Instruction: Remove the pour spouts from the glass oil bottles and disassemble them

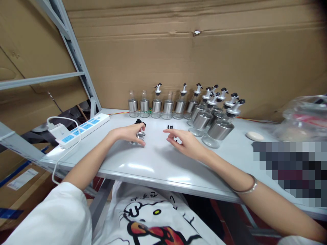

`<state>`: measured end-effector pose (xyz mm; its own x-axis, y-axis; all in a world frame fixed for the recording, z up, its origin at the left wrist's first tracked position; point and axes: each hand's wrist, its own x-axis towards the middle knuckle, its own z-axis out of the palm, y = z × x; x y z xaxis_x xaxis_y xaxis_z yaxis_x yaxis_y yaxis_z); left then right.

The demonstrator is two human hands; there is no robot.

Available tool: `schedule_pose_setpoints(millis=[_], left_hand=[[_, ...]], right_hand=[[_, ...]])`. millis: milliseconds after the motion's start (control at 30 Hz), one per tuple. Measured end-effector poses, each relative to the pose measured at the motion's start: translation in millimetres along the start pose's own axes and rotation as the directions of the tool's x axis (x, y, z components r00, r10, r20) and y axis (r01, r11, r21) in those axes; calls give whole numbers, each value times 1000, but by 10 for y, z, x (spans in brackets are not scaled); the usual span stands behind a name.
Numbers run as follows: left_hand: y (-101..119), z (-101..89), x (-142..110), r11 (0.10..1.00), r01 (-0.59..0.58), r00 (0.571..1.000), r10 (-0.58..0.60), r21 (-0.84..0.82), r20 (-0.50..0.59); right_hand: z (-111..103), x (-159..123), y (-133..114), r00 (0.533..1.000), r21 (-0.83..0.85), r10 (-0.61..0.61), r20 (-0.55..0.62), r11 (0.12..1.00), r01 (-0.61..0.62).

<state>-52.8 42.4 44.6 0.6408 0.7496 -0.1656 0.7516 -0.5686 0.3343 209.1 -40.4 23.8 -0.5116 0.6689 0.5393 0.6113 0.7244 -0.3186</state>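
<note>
My left hand (131,132) is over a small group of silver pourer parts (140,134), thumb and fingers apart around them. They are partly hidden by the hand, and it seems to grip none of them. Just behind it lie black pieces (138,121). My right hand (185,142) hovers to the right with fingers loosely bent and apart, holding nothing visible. Small black caps (170,127) lie by its fingertips. Glass bottles with steel sleeves stand behind, some topped with silver-and-black pour spouts, like this front bottle (221,129); a bare-necked bottle (168,106) is among them.
A white power strip (84,130) with a plugged-in charger (59,132) and cable lies at the left table edge. On the right are a white oval object (254,136) and a clear plastic bag (304,119). A cardboard wall (166,51) closes the back.
</note>
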Motion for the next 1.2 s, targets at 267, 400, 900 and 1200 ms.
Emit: schedule_pose_setpoints(millis=[267, 400, 900, 1200], left_hand=[[61, -12, 24, 998, 44, 999, -43, 38, -19], [105, -20, 22, 997, 45, 999, -43, 66, -30], [-74, 18, 98, 995, -32, 997, 39, 94, -69], [242, 64, 36, 979, -186, 911, 204, 87, -357]], right_hand=[[-5, 4, -4, 1000, -6, -15, -1, 1000, 15], [-6, 5, -4, 1000, -17, -19, -5, 1000, 19], [-22, 10, -2, 999, -23, -42, -13, 999, 42], [7, 17, 51, 997, -116, -46, -65, 993, 38]])
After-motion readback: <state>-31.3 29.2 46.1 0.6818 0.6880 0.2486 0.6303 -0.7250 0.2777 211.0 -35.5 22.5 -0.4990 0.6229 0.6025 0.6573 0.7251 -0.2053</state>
